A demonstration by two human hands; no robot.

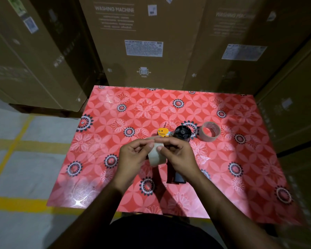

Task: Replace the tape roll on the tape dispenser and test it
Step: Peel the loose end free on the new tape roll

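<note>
A tan tape roll (157,155) is held above the table between my left hand (133,157) and my right hand (178,154), fingertips of both pinching its upper edge. Behind and under my hands lies the tape dispenser (182,134), with a black round hub, a yellow label plate and a black handle pointing toward me. Its hub carries no roll. A second, thin roll of tape (209,131) lies flat on the table just right of the dispenser.
The table (101,159) has a red flowered cover. Tall cardboard washing machine boxes (144,42) stand close behind it and along the right side. Grey floor with yellow lines (16,141) is at the left.
</note>
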